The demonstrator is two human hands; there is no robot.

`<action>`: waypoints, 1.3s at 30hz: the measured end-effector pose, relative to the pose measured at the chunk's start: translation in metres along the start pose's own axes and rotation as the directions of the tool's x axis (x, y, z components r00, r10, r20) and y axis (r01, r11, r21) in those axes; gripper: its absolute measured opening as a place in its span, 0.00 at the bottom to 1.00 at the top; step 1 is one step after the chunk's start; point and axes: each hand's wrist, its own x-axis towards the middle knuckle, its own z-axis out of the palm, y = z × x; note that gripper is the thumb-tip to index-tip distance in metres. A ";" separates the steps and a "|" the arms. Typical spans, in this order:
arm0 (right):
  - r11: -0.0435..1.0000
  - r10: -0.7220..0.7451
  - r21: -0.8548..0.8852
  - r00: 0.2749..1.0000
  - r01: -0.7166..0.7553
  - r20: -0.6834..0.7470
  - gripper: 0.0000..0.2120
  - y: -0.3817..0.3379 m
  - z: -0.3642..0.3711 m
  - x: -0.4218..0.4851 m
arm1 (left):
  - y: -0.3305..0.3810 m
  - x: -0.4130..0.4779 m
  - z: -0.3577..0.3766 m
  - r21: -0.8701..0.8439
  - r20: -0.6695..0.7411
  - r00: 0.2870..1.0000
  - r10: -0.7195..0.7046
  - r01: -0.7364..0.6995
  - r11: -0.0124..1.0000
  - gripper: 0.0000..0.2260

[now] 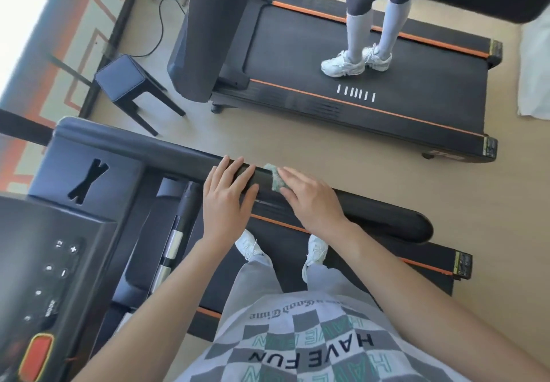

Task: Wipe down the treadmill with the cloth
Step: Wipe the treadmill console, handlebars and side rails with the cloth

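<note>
I stand on the belt of a black treadmill point(276, 265) with orange side stripes. Its padded black handrail point(387, 218) runs from the console at left out to the right. My left hand point(227, 200) lies flat on the rail with fingers spread. Just to its right, my right hand point(312, 200) presses a small pale green cloth point(272, 176) against the rail. Only the cloth's left edge shows beyond my fingers.
The treadmill console point(50, 277), with buttons and a red stop button, sits at lower left. A second treadmill point(372, 89) stands across the floor, with another person's legs point(366, 33) on its belt. A dark stool point(125, 81) and a cable are at upper left.
</note>
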 end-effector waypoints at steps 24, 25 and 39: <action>0.984 0.028 0.141 0.884 -0.106 0.467 0.25 -0.026 -0.009 0.081 | -0.030 0.015 -0.026 0.148 -0.061 0.997 -0.052 0.060 0.987 0.23; 0.982 0.011 0.158 0.866 -0.104 0.500 0.24 -0.025 -0.009 0.086 | -0.034 0.017 -0.030 0.178 -0.039 0.995 -0.091 0.096 0.979 0.25; 0.898 -0.039 0.330 0.695 -0.291 0.718 0.21 -0.002 -0.011 0.121 | -0.052 0.026 -0.048 0.189 -0.022 0.956 -0.293 0.292 0.937 0.42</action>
